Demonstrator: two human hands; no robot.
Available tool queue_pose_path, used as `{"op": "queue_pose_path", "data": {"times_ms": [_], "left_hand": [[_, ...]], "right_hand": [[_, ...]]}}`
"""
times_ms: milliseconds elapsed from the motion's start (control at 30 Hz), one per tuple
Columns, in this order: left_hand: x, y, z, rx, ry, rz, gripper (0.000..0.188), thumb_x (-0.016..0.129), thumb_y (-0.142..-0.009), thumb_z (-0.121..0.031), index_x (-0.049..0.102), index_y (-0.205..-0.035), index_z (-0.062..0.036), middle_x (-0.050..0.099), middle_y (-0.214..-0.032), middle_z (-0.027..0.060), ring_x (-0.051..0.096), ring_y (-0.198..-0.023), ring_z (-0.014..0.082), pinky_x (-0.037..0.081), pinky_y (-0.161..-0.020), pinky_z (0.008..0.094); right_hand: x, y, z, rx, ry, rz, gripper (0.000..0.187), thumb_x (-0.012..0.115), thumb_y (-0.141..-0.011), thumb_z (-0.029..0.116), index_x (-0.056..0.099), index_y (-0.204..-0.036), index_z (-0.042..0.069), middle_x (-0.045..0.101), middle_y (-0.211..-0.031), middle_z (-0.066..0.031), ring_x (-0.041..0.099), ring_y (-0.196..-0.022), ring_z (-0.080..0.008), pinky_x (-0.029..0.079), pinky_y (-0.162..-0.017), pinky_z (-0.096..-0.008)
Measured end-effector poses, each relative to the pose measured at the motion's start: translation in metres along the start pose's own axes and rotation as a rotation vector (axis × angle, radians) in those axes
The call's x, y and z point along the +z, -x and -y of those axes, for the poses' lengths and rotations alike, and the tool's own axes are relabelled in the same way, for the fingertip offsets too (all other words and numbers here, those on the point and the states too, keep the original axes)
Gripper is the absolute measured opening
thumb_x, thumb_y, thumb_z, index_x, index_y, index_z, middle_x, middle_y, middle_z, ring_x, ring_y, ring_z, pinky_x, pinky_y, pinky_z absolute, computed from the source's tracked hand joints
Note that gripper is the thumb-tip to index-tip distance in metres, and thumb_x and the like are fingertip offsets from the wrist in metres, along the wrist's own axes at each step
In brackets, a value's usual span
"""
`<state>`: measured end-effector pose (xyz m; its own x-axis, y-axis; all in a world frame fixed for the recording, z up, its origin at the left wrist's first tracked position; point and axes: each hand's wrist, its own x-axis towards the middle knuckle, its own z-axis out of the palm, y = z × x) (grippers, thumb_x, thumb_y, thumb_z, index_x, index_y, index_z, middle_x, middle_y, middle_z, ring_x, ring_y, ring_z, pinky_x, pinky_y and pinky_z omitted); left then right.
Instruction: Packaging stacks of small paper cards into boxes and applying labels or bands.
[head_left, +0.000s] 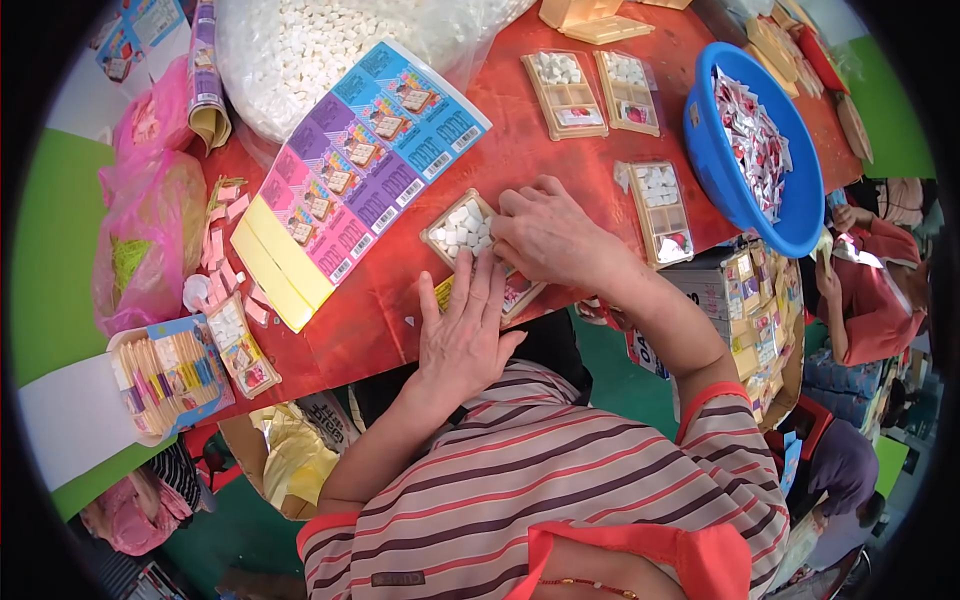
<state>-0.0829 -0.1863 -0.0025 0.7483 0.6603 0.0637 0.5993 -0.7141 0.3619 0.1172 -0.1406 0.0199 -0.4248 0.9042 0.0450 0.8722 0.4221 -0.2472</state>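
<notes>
At the far left we see a clear-sided box (pixel 172 382) packed with trays on edge, which we count as done, and beside it a filled tray (pixel 240 350) with a yellow label round its middle. Pink strips (pixel 222 250) lie scattered nearby. The label sheet (pixel 372 170) has one plain yellow band, where we judge labels have been lifted off, while its pink, purple and blue rows remain. In the middle, at the table edge, is the tray in work (pixel 463 226), white pieces heaped at its far end and some yellow showing near its side, so labelling looks under way. Our left hand (pixel 462 325) lies flat across it, fingers straight; our right hand (pixel 550 232) is curled at its edge, and we cannot tell whether its hidden fingertips grip anything. Rightward, three trays (pixel 661 205) hold white pieces and packets but show no label, so they seem left to do, short of the blue basin (pixel 703 150) of foil packets.
</notes>
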Motion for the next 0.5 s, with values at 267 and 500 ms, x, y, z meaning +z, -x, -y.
{"op": "queue_pose_path", "data": {"times_ms": [267, 500], "left_hand": [[0.009, -0.003, 0.0, -0.006, -0.032, -0.025, 0.085, 0.068, -0.08, -0.04, 0.034, -0.143, 0.0043, 0.028, -0.152, 0.0211, 0.02, -0.145, 0.0367, 0.009, -0.109, 0.0663], [0.011, -0.001, 0.002, 0.005, -0.063, -0.061, 0.083, 0.069, -0.08, -0.039, 0.035, -0.142, 0.0036, 0.029, -0.152, 0.0209, 0.02, -0.144, 0.0363, 0.012, -0.108, 0.0666]], "right_hand": [[-0.003, -0.003, -0.015, 0.1, -0.07, -0.068, 0.015, 0.065, -0.08, 0.018, 0.063, -0.088, 0.006, 0.06, -0.08, -0.0106, 0.062, -0.086, -0.028, 0.045, -0.082, -0.0412], [0.002, -0.022, -0.021, 0.107, -0.203, -0.236, 0.025, 0.064, -0.086, 0.015, 0.064, -0.11, 0.01, 0.06, -0.094, -0.0106, 0.06, -0.09, -0.0319, 0.049, -0.077, -0.0426]]}}
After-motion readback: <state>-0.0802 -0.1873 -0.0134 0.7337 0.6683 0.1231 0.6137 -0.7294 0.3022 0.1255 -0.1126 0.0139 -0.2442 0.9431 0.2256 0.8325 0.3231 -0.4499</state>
